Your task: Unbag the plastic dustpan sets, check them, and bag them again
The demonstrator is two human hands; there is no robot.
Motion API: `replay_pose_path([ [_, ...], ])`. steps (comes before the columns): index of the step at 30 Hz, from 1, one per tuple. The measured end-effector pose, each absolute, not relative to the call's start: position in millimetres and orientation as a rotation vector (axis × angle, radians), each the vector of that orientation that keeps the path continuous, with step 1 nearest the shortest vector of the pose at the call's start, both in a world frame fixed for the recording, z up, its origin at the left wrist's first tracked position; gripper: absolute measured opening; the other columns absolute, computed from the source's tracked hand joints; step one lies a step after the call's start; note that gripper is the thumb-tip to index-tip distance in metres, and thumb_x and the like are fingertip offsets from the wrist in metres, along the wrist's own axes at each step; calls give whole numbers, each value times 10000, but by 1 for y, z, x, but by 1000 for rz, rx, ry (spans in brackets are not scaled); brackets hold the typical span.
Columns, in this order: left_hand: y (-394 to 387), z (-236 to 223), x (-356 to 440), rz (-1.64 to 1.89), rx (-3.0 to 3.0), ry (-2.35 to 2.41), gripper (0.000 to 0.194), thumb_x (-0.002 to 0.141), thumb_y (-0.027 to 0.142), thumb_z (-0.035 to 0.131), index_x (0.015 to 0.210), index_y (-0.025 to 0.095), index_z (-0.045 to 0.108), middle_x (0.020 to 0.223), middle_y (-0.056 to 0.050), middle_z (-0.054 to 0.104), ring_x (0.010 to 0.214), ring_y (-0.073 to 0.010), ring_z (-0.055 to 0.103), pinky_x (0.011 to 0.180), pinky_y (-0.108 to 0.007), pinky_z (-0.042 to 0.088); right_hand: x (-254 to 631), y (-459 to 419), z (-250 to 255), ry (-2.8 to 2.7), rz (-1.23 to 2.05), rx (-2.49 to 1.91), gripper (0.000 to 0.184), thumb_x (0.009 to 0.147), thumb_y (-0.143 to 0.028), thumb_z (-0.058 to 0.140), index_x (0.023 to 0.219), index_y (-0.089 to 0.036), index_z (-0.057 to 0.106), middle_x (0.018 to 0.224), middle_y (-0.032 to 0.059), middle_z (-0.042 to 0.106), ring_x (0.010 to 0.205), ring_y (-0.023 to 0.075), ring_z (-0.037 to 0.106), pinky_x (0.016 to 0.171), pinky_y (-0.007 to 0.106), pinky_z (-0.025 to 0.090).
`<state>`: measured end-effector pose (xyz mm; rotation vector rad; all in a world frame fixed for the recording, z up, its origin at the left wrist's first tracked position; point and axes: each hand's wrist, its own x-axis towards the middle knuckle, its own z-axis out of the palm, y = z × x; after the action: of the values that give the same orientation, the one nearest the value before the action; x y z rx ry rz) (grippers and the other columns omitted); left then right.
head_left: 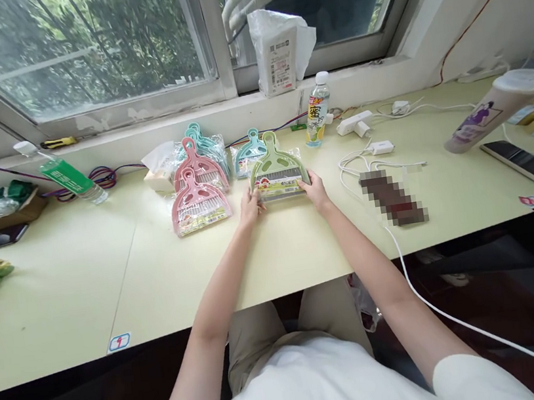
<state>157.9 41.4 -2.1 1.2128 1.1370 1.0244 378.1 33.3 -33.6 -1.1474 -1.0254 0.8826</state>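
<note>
A green mini dustpan-and-brush set (276, 167) in clear wrapping lies on the pale table (109, 275), straight ahead of me. My left hand (251, 206) grips its near left corner and my right hand (316, 191) grips its near right corner, fingers curled on the pack. Just left of it lie two pink dustpan sets (198, 193), one overlapping the other. Behind them sit teal sets (207, 143) and a blue set (250, 151), partly hidden by the green one.
A drink bottle (317, 110) and a white package (279, 49) stand by the window sill. White chargers and cables (360, 124) lie at the right, with a phone (524, 160) and a tall cup (497, 108). A lying bottle (70, 178) is at the left.
</note>
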Motion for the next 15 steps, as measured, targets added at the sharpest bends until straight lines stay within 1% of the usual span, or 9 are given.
replay_pose_path([
  [2,53,-5,162,1087,1186,1306,333,928,361,499,1219,215,569,912,-42,649,607,-136,615,572,-254,477,373,45,-40,-1059,835,-1174,560,686,-363,714,1205,-202,577,1167,84,661,1054,209,628,980,389,490],
  [3,59,-5,161,1117,1198,1365,291,934,352,485,1165,213,592,931,-54,649,716,-177,654,642,-286,501,371,53,-42,-1075,811,-1208,566,692,-349,720,1215,-192,569,1147,96,669,1024,214,639,968,396,493],
  [4,65,-3,161,1151,1220,1409,259,931,336,489,1129,215,603,977,-70,651,867,-224,668,738,-326,515,368,62,-43,-1094,780,-1252,558,704,-326,718,1219,-180,563,1122,106,677,993,217,647,956,399,495],
  [6,77,4,158,1209,1271,1456,236,912,293,510,1118,218,597,1143,-110,630,1191,-288,564,956,-409,459,362,82,-42,-1142,689,-1355,507,734,-256,692,1211,-152,557,1099,125,681,974,220,645,956,396,485],
  [8,83,15,156,1261,1341,1469,329,902,270,512,1224,207,536,1354,-146,526,1400,-281,361,1115,-453,317,354,103,-36,-1187,570,-1476,447,762,-192,652,1194,-129,550,1137,149,663,1031,228,616,989,392,455],
  [11,81,27,157,1315,1568,1508,585,918,331,487,1450,185,290,1571,-168,260,1511,-225,106,1200,-465,159,340,125,-25,-1238,401,-1671,393,807,-175,608,1186,-105,532,1237,195,595,1174,270,520,1046,412,397],
  [12,79,28,158,1289,1685,1525,626,919,347,486,1474,181,248,1596,-171,205,1522,-222,51,1207,-479,132,334,130,-22,-1232,346,-1730,389,822,-184,601,1194,-99,524,1274,210,561,1216,290,481,1058,424,379],
  [13,77,26,160,1261,1812,1520,619,924,347,471,1481,191,249,1607,-161,191,1526,-219,23,1212,-491,113,330,133,-19,-1214,295,-1778,397,835,-200,597,1210,-99,513,1313,220,523,1247,309,447,1057,439,374],
  [15,77,18,163,1193,2124,1381,545,935,310,426,1464,225,329,1608,-122,237,1527,-209,69,1227,-479,68,322,136,-14,-1166,225,-1833,450,837,-228,609,1254,-122,478,1384,220,446,1286,336,396,1036,467,380],
])
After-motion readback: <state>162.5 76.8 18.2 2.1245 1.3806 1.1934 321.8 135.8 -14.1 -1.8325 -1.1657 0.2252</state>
